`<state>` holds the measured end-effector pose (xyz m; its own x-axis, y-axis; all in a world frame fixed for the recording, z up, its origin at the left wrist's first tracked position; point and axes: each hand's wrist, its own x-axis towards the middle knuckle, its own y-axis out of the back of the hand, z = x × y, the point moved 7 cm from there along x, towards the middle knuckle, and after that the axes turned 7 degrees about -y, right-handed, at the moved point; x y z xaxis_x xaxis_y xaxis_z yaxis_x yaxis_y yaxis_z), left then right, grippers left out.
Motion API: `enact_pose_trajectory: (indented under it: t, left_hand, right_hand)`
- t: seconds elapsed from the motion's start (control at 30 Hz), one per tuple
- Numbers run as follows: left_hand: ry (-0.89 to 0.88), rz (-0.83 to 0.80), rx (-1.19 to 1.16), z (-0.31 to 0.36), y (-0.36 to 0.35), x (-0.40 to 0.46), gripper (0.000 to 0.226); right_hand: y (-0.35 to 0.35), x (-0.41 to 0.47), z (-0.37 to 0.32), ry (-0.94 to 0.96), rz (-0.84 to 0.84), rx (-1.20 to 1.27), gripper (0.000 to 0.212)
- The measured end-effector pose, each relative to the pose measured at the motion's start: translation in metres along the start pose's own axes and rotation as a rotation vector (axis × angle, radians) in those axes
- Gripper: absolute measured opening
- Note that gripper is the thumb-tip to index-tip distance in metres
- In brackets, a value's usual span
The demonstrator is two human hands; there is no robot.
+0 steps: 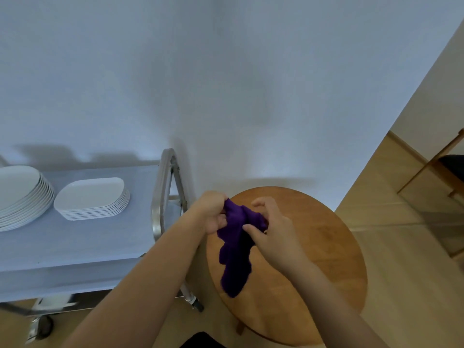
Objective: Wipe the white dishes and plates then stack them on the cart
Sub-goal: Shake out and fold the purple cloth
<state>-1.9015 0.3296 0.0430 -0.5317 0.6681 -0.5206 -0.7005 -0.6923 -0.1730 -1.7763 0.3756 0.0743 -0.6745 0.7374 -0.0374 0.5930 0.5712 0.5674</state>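
The plates (21,194) and the dishes (91,198) sit in two neat white stacks on the cart (75,247), the round plates at its far left edge and the oblong dishes just right of them, the two piles close together but seemingly not touching. Both lie toward the back of the cart top, which leaves its bare near side free, probably for handling. To the right of the cart, past its metal handle (160,194), a purple cloth (236,247) hangs over a round wooden table (326,247). The left hand (213,214) clenches the cloth's upper corner in a fist, while the right hand (271,232) pinches the folds just beside it with thumb and fingers, so the rest dangles loose. Held this way, the cloth seems to be getting bunched or refolded for wiping, or simply put away, since the stacks already look finished. No brand, label or writing shows on the crockery, cloth or cart. A chair (447,169) stands well beyond the table.
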Motion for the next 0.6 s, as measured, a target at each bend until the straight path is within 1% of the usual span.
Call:
enact_pose_trajectory:
  t: [0.07, 0.1, 0.17, 0.27, 0.37, 0.47, 0.5, 0.53, 0.6]
  left_hand:
    - [0.055, -0.044, -0.082, -0.003, -0.002, -0.004, 0.016]
    - [0.074, -0.066, -0.078, -0.004, -0.004, -0.005, 0.019]
    - [0.092, -0.087, -0.033, -0.006, -0.003, -0.006, 0.025]
    - [0.108, -0.092, -0.003, -0.008, 0.0, -0.007, 0.024]
    - [0.143, -0.086, -0.07, -0.011, -0.002, -0.008, 0.02]
    - [0.177, -0.06, -0.195, -0.012, -0.007, -0.01, 0.021]
    - [0.181, -0.039, -0.229, -0.012, -0.007, -0.01, 0.02]
    - [0.183, -0.018, -0.251, -0.014, -0.007, -0.009, 0.02]
    - [0.185, 0.003, -0.279, -0.016, -0.006, -0.009, 0.023]
  right_hand:
    - [-0.004, -0.004, -0.006, 0.133, 0.04, -0.068, 0.02]
    - [-0.005, -0.006, -0.008, 0.2, 0.058, -0.101, 0.016]
    - [-0.008, -0.01, -0.01, 0.277, 0.079, -0.14, 0.016]
    - [-0.008, -0.014, -0.009, 0.317, 0.116, -0.142, 0.016]
    - [-0.014, -0.019, -0.013, 0.343, 0.073, -0.2, 0.006]
    - [-0.026, -0.019, -0.011, 0.34, 0.0, -0.407, 0.039]
    - [-0.03, -0.019, -0.009, 0.347, -0.011, -0.498, 0.042]
    - [-0.031, -0.019, -0.009, 0.355, -0.008, -0.551, 0.038]
    - [-0.029, -0.016, -0.008, 0.368, 0.016, -0.559, 0.026]
